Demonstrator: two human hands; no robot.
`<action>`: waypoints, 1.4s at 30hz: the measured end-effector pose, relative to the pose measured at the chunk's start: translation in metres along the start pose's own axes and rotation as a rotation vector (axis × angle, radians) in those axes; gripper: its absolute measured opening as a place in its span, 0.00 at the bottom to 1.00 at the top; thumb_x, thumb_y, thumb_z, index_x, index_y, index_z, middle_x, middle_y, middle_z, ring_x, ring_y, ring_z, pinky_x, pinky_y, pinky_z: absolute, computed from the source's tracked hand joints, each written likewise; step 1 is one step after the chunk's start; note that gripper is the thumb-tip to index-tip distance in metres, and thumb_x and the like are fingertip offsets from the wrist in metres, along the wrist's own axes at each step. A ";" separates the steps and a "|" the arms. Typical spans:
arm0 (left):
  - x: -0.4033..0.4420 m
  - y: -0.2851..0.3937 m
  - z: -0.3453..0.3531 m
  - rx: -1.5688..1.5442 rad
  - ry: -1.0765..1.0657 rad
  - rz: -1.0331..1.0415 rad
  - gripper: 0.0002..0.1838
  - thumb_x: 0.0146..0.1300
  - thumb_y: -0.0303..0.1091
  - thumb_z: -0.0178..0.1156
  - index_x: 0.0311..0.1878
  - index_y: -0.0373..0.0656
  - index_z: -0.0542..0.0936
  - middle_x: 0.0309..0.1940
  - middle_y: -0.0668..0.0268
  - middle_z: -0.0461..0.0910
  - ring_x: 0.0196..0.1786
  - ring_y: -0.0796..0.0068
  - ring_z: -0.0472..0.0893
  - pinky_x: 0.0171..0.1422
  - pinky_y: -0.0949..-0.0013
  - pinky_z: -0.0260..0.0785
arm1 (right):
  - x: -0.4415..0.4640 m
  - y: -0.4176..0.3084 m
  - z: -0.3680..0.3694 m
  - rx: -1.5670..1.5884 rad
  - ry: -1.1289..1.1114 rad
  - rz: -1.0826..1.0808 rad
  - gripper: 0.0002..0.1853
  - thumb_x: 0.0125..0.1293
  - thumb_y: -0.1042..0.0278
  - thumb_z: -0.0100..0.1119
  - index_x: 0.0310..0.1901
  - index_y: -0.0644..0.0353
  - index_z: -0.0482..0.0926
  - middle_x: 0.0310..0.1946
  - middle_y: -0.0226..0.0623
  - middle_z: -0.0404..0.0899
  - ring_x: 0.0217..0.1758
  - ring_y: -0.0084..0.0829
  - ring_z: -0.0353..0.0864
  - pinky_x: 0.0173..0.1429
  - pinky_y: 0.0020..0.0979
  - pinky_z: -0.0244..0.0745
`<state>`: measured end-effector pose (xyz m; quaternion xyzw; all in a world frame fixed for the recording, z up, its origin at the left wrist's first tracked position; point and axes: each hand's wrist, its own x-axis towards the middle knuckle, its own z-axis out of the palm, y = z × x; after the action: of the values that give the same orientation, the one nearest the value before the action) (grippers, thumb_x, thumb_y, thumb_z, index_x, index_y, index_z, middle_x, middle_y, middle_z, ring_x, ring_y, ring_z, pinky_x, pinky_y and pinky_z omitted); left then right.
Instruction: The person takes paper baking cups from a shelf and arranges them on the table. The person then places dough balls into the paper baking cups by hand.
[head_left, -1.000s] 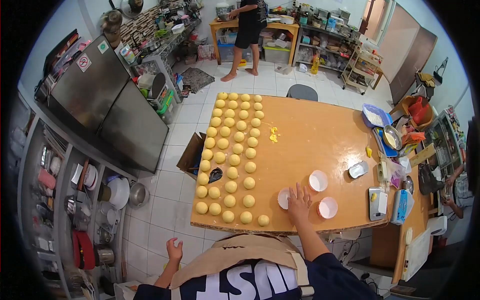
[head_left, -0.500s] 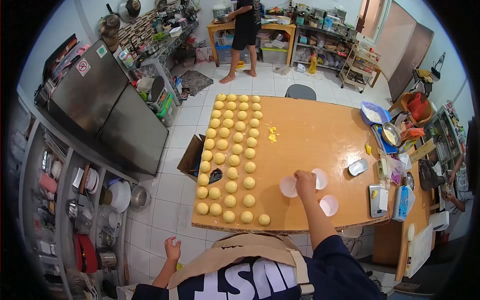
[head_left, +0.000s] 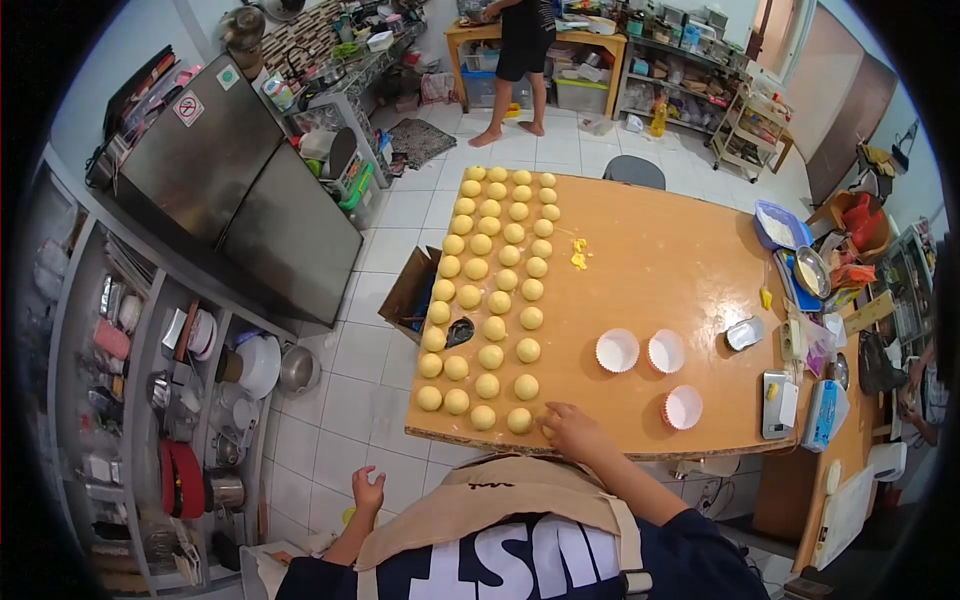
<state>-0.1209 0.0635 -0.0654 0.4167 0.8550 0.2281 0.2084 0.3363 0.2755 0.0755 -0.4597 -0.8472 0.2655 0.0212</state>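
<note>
Rows of round yellow dough balls (head_left: 490, 357) cover the left side of the wooden table (head_left: 650, 250). At the front edge, my right hand (head_left: 575, 432) is curled over the spot of the last ball in the row, which it hides. Just left of its fingertips sits another dough ball (head_left: 519, 420). Three white paper baking cups stand to its right: one at the left (head_left: 617, 350), one behind at the right (head_left: 666, 351), one nearer the front (head_left: 682, 407). Off the table, my left hand (head_left: 368, 490) hangs with loosely bent fingers apart, holding nothing.
Yellow scraps (head_left: 579, 254) lie mid-table. On the right are a foil tin (head_left: 744, 334), a scale (head_left: 778, 404), a blue tub (head_left: 782, 228) and a metal bowl (head_left: 811, 272). A fridge (head_left: 290, 230) and shelves stand left. Another person (head_left: 525, 50) stands at the back; a stool (head_left: 634, 172) is behind the table.
My right hand has left the paper cups and moved left to the front dough ball, now covered by it. The three cups stand uncovered. The camera view has shifted.
</note>
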 end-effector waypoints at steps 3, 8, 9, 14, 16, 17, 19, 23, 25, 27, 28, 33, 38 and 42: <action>0.006 -0.003 0.005 0.024 -0.018 0.011 0.19 0.54 0.36 0.67 0.47 0.41 0.77 0.46 0.52 0.74 0.51 0.54 0.73 0.58 0.58 0.67 | 0.000 0.005 0.019 -0.042 0.041 -0.015 0.18 0.59 0.64 0.61 0.52 0.50 0.78 0.58 0.40 0.72 0.61 0.44 0.71 0.60 0.41 0.72; 0.014 0.004 0.004 -0.021 -0.025 0.002 0.19 0.54 0.36 0.67 0.48 0.41 0.76 0.48 0.52 0.73 0.52 0.54 0.73 0.57 0.57 0.67 | -0.001 0.003 0.014 -0.067 -0.018 0.034 0.13 0.58 0.69 0.58 0.45 0.54 0.78 0.47 0.40 0.75 0.52 0.44 0.75 0.53 0.40 0.75; 0.014 0.006 0.003 -0.011 -0.033 -0.009 0.19 0.54 0.35 0.67 0.48 0.41 0.76 0.48 0.53 0.73 0.53 0.54 0.73 0.57 0.57 0.67 | 0.002 0.006 0.016 -0.048 -0.004 0.034 0.13 0.57 0.70 0.59 0.45 0.54 0.78 0.46 0.41 0.75 0.51 0.44 0.76 0.53 0.41 0.75; 0.013 0.008 0.000 0.003 -0.013 0.075 0.18 0.54 0.35 0.67 0.48 0.41 0.76 0.48 0.53 0.73 0.53 0.53 0.73 0.59 0.57 0.66 | 0.001 0.016 -0.013 0.240 0.173 0.137 0.16 0.51 0.71 0.63 0.45 0.57 0.78 0.45 0.42 0.75 0.49 0.46 0.76 0.53 0.41 0.73; 0.014 0.009 -0.004 0.021 -0.013 0.075 0.18 0.54 0.35 0.67 0.47 0.41 0.76 0.48 0.53 0.73 0.54 0.53 0.72 0.59 0.58 0.66 | 0.005 0.034 -0.038 0.267 0.319 0.173 0.19 0.49 0.71 0.65 0.46 0.58 0.78 0.45 0.42 0.76 0.49 0.46 0.76 0.54 0.41 0.73; 0.012 0.007 -0.006 0.027 -0.022 0.047 0.18 0.54 0.35 0.67 0.47 0.41 0.76 0.48 0.53 0.73 0.54 0.53 0.72 0.59 0.58 0.65 | 0.010 0.049 -0.049 0.267 0.372 0.260 0.19 0.49 0.71 0.66 0.46 0.59 0.78 0.46 0.43 0.76 0.50 0.46 0.76 0.54 0.40 0.73; 0.009 0.005 -0.009 0.038 -0.036 0.022 0.18 0.54 0.34 0.67 0.47 0.41 0.76 0.48 0.53 0.74 0.54 0.53 0.72 0.60 0.58 0.65 | 0.020 0.080 -0.068 0.207 0.486 0.312 0.18 0.51 0.73 0.63 0.47 0.59 0.78 0.46 0.43 0.76 0.50 0.46 0.77 0.54 0.40 0.74; 0.006 0.000 -0.015 0.022 -0.038 0.015 0.17 0.53 0.34 0.67 0.46 0.42 0.76 0.48 0.53 0.74 0.54 0.53 0.72 0.60 0.58 0.65 | 0.040 0.112 -0.089 0.134 0.378 0.365 0.18 0.52 0.76 0.60 0.47 0.58 0.79 0.48 0.42 0.75 0.51 0.45 0.77 0.53 0.39 0.75; 0.007 -0.008 -0.014 0.002 -0.024 0.016 0.17 0.53 0.34 0.67 0.46 0.42 0.76 0.47 0.53 0.74 0.54 0.53 0.72 0.60 0.58 0.65 | 0.045 0.122 -0.084 0.069 0.289 0.371 0.19 0.52 0.76 0.61 0.48 0.57 0.78 0.49 0.41 0.75 0.51 0.45 0.77 0.53 0.40 0.75; 0.010 -0.012 -0.016 -0.007 -0.003 0.035 0.18 0.53 0.34 0.66 0.46 0.42 0.76 0.47 0.53 0.73 0.53 0.53 0.72 0.60 0.57 0.65 | 0.054 0.131 -0.078 0.022 0.236 0.355 0.20 0.51 0.76 0.61 0.49 0.56 0.78 0.49 0.40 0.75 0.53 0.44 0.76 0.53 0.40 0.75; 0.011 -0.013 -0.016 -0.016 0.003 0.060 0.18 0.53 0.34 0.66 0.46 0.41 0.76 0.47 0.53 0.73 0.53 0.53 0.72 0.60 0.57 0.65 | 0.056 0.136 -0.073 0.004 0.222 0.340 0.20 0.51 0.76 0.61 0.49 0.55 0.78 0.49 0.39 0.75 0.54 0.43 0.75 0.54 0.39 0.75; -0.002 -0.016 -0.020 0.039 -0.032 0.030 0.19 0.53 0.35 0.66 0.47 0.40 0.76 0.47 0.52 0.73 0.53 0.52 0.72 0.60 0.56 0.64 | 0.057 0.137 -0.062 -0.106 0.183 0.289 0.24 0.51 0.74 0.62 0.53 0.52 0.77 0.54 0.37 0.75 0.60 0.39 0.72 0.57 0.39 0.74; -0.014 -0.023 -0.023 -0.031 -0.038 0.030 0.19 0.54 0.35 0.66 0.47 0.40 0.76 0.47 0.52 0.73 0.53 0.52 0.72 0.59 0.57 0.64 | 0.045 0.108 -0.085 -0.165 0.093 0.327 0.25 0.51 0.70 0.63 0.55 0.51 0.77 0.58 0.39 0.74 0.64 0.40 0.69 0.63 0.40 0.69; -0.014 -0.026 -0.028 0.021 -0.058 -0.002 0.19 0.54 0.36 0.66 0.47 0.40 0.76 0.47 0.52 0.73 0.53 0.53 0.72 0.59 0.57 0.64 | 0.046 0.127 -0.081 0.110 0.278 0.373 0.18 0.55 0.68 0.61 0.49 0.55 0.81 0.50 0.40 0.79 0.54 0.39 0.77 0.54 0.37 0.75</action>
<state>-0.1444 0.0323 -0.0556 0.4243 0.8513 0.2068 0.2291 0.4299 0.4016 0.0759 -0.6387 -0.7206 0.2449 0.1134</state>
